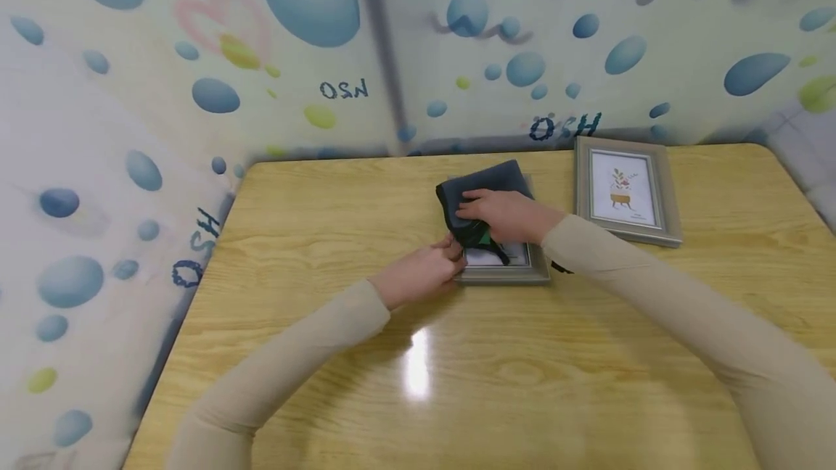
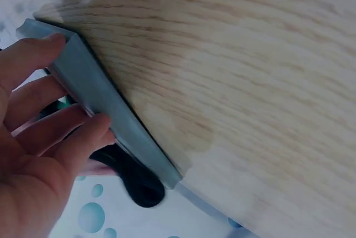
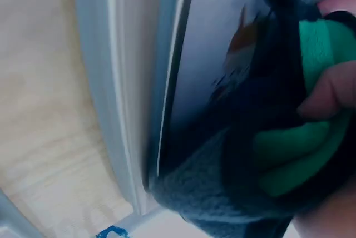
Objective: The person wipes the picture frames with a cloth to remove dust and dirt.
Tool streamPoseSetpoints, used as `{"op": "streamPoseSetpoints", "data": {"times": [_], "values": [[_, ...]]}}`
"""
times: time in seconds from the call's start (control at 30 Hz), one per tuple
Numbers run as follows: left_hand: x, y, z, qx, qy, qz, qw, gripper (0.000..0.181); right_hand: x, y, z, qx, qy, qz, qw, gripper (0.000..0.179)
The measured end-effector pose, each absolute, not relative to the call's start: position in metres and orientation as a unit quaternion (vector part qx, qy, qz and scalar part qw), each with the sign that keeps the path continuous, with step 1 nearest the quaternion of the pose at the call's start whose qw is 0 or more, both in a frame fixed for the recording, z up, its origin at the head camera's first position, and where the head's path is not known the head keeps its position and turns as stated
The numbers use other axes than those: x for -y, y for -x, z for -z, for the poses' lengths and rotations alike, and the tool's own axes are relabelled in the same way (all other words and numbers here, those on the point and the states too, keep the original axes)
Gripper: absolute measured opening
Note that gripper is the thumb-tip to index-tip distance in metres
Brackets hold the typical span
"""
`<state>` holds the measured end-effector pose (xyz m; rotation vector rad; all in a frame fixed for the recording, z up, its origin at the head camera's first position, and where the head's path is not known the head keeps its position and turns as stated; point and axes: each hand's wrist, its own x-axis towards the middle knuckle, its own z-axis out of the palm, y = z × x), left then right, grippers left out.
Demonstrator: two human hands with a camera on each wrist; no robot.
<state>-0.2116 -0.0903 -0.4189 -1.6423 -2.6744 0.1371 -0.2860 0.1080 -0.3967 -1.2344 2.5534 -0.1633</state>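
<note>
I see right hand [image 1: 499,212] gripping dark cloth [image 1: 483,181] atop first frame [image 1: 506,276], lying on table [image 1: 562,354]. Left hand [image 1: 421,270] has fingers curled at frame's left edge. Right-wrist view shows thumb against broad green lining [image 3: 295,143]; head view, only sliver. First frame holds print [image 1: 479,258], partly covered; second frame [image 1: 670,201], nearby right, holds plant print [image 1: 623,191].

Cloth [image 1: 490,177]: dark blue-grey, black edging, green inner side; folded, held in right hand [image 1: 512,213], partly covering picture frame [image 1: 503,277]. Frame: grey, rectangular, face up on wooden table [image 1: 522,376], near left corner gripped by left hand [image 1: 421,271]; white print partly visible.
</note>
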Motion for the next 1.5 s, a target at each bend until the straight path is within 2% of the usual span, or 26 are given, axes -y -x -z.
{"op": "streamPoseSetpoints", "data": {"times": [0.17, 0.37, 0.47, 0.57, 0.77, 0.93, 1.03, 1.27, 1.5], "values": [[0.093, 0.214, 0.417, 0.853, 0.52, -0.036, -0.009, 0.024, -0.109, 0.277, 0.397, -0.881, 0.455, 0.065, 0.115, 0.058], [0.087, 0.213, 0.414, 0.85, 0.521, -0.075, -0.014, 0.028, -0.105, 0.3, 0.406, -0.91, 0.405, -0.004, 0.082, 0.068], [0.083, 0.211, 0.414, 0.85, 0.519, -0.087, -0.019, 0.029, -0.104, 0.311, 0.406, -0.917, 0.389, -0.005, 0.088, 0.066], [0.081, 0.21, 0.415, 0.853, 0.514, -0.08, -0.029, 0.031, -0.104, 0.313, 0.404, -0.918, 0.38, 0.012, 0.117, 0.066], [0.081, 0.212, 0.414, 0.856, 0.513, -0.055, -0.032, 0.026, -0.11, 0.289, 0.399, -0.898, 0.404, 0.081, 0.157, 0.063], [0.084, 0.213, 0.413, 0.856, 0.512, -0.031, -0.06, 0.019, -0.115, 0.262, 0.397, -0.876, 0.445, 0.119, 0.142, 0.054], [0.085, 0.214, 0.413, 0.854, 0.516, -0.029, -0.058, 0.018, -0.113, 0.256, 0.398, -0.884, 0.438, 0.097, 0.128, 0.054], [0.084, 0.213, 0.412, 0.847, 0.525, -0.073, -0.042, 0.023, -0.098, 0.278, 0.404, -0.916, 0.388, -0.024, 0.097, 0.061], [0.084, 0.214, 0.41, 0.851, 0.518, -0.073, -0.047, 0.025, -0.09, 0.31, 0.401, -0.924, 0.364, -0.019, 0.114, 0.059]]}}
